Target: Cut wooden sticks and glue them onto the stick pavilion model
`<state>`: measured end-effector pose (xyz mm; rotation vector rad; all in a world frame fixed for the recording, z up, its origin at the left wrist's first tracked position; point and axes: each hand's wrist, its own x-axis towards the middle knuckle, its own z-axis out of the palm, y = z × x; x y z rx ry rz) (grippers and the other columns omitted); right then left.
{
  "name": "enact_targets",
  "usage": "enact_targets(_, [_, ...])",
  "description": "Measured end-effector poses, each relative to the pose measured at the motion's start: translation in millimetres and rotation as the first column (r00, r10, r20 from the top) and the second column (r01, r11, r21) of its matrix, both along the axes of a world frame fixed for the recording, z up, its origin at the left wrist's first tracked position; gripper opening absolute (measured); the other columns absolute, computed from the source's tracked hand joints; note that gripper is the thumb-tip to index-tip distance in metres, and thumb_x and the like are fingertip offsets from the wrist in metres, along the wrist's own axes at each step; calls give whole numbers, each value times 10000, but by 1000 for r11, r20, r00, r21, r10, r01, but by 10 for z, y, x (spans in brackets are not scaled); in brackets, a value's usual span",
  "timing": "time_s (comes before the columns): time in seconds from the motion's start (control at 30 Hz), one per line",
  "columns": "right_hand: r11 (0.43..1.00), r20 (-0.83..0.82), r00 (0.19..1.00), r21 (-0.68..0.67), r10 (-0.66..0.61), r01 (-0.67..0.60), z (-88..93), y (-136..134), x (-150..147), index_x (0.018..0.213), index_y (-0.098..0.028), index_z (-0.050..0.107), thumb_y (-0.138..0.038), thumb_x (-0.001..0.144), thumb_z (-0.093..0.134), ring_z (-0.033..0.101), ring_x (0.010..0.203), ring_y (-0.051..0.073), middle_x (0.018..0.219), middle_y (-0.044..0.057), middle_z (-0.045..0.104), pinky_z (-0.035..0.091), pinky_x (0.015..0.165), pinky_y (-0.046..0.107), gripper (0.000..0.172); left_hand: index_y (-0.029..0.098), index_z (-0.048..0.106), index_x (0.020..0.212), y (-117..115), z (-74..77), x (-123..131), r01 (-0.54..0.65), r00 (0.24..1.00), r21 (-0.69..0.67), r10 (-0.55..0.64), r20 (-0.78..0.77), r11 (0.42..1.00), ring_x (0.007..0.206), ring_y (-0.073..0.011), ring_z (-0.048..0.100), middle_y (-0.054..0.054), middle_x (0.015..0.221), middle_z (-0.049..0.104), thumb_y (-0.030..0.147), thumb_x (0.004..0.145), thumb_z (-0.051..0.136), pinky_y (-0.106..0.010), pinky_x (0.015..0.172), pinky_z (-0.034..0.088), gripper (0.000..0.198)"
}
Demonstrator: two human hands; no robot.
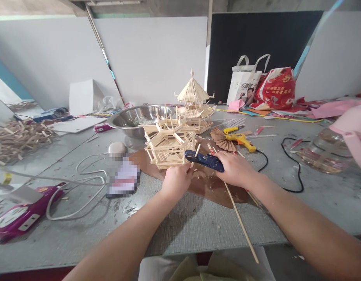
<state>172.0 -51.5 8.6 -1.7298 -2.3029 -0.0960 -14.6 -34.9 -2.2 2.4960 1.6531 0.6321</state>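
My left hand is closed, its fingertips pinched around the lower end of a short thin wooden stick. My right hand grips a dark blue hand cutter, whose head lies against that stick. A long wooden stick runs under my right hand and past the table's front edge; whether those fingers also hold it is hidden. Just beyond my left hand stands a six-sided stick model with upright posts on top. Behind it rises a pavilion model with a pointed stick roof.
A brown sheet lies beneath the work. A yellow glue gun with a black cord rests to the right, near a clear jug. A steel basin stands behind. Leftward are a phone, white cables and a purple power strip.
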Motion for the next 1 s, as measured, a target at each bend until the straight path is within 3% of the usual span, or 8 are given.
enact_targets(0.07, [998,7,1000,-58,-23,23,40,-15,-13,1003,-160,520,-401,742,450,564,867,238,976,111,606,386,660,290,362,163,600,605,-3,-1,-4,-7,1000,-26,7,4,1000,578,-136,527,-40,587,604,242,772,420,-232,560,336,258])
enact_targets(0.2, [978,-8,1000,-210,-16,14,104,-81,25,923,-159,531,-639,746,263,577,834,272,910,131,623,379,615,306,578,163,587,574,-6,-21,-4,50,998,-77,-48,27,996,540,-120,484,-18,533,559,235,759,428,-224,530,305,255])
enact_targets(0.3, [948,-58,998,-318,-34,14,88,-150,108,961,-166,509,-627,777,107,582,819,270,886,133,629,375,607,316,639,165,588,582,-28,-39,21,145,989,-109,-143,31,983,548,-116,476,-10,544,553,213,755,420,-221,531,295,246])
enact_targets(0.43, [909,-134,988,-416,-70,7,23,-202,186,895,-182,513,-600,796,107,577,828,237,881,115,625,381,650,308,591,165,605,631,-75,-69,68,226,973,-169,-230,-3,959,536,-117,471,-14,567,562,172,738,403,-224,514,281,229])
enact_targets(0.5, [891,-164,984,-454,-75,-8,8,-198,191,818,-187,523,-603,795,118,584,791,217,826,96,630,386,648,293,580,164,608,647,-86,-87,83,230,971,-182,-237,-18,956,525,-121,470,-17,564,562,171,738,395,-226,507,280,231])
enact_targets(0.67, [801,-216,969,-597,-119,-34,16,-142,174,738,-178,509,-636,772,101,563,491,156,576,54,603,383,508,254,615,164,603,634,-64,-103,92,228,973,-224,-233,6,947,507,-117,465,-13,539,554,186,747,396,-218,496,286,237])
enact_targets(0.83, [727,-272,951,-681,-150,-81,4,-97,191,804,-163,505,-663,751,107,519,375,134,594,57,610,382,436,249,641,162,603,596,-24,-101,88,220,975,-277,-216,44,935,484,-104,459,-5,514,547,200,744,409,-209,484,280,247])
enact_targets(1.0, [712,-296,944,-694,-144,-109,-11,-76,193,821,-161,496,-666,748,104,525,370,136,568,49,595,405,431,251,643,169,598,576,-7,-96,88,204,978,-313,-206,27,928,467,-97,453,7,500,541,222,742,409,-204,471,267,258])
